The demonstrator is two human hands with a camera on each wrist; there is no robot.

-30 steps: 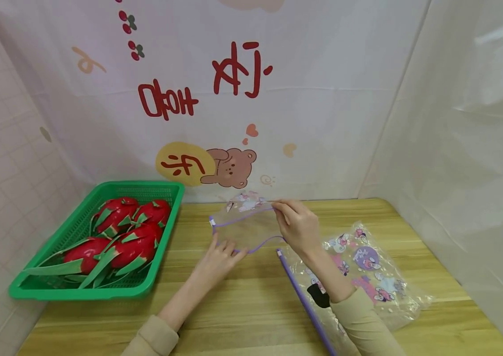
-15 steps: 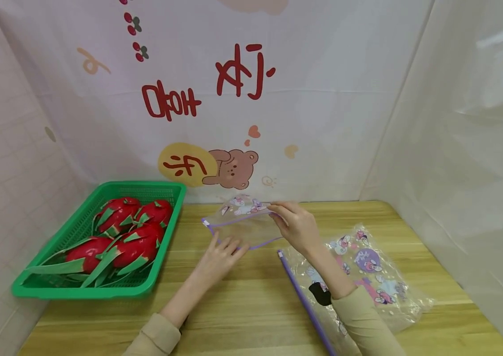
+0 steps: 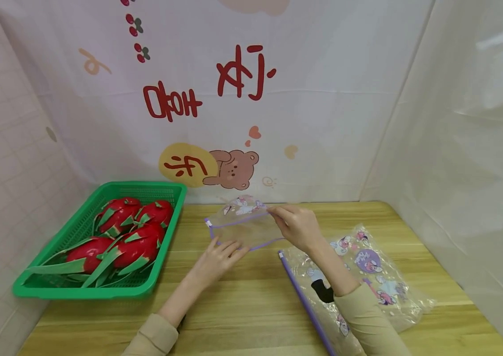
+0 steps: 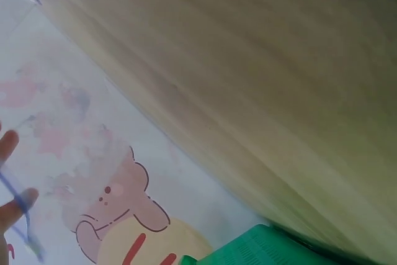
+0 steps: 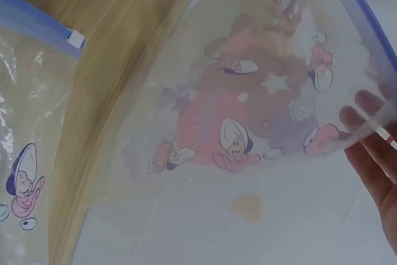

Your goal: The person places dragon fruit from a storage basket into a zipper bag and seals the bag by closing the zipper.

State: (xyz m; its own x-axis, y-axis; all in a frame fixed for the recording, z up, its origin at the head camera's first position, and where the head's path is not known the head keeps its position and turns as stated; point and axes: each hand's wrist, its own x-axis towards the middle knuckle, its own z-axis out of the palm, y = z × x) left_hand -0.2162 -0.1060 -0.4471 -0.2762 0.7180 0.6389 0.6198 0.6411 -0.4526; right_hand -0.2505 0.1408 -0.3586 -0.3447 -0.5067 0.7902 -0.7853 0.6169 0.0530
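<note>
A clear zip bag [image 3: 246,232] with purple edging and cartoon prints is held up over the far middle of the table, its mouth parted. My left hand [image 3: 217,258] holds the near purple edge; in the left wrist view its fingers [image 4: 17,208] lie along the blue-looking strip. At the right end, my right hand [image 3: 299,226] pinches the bag's upper edge between thumb and fingers. The right wrist view shows the printed film [image 5: 232,122] spread out beside the right hand [image 5: 375,153], with the wall print showing through it.
A second clear zip bag [image 3: 369,284] lies flat on the wooden table [image 3: 233,316], partly under my right forearm. On the left stands a green plastic basket [image 3: 169,232] with several red dragon fruits [image 3: 138,249] in it. A printed cloth wall [image 3: 322,123] rises behind.
The bag's zip end swung slightly left, then came back a little right, and its near edge has lifted slightly. Both hands keep their hold and have barely moved.
</note>
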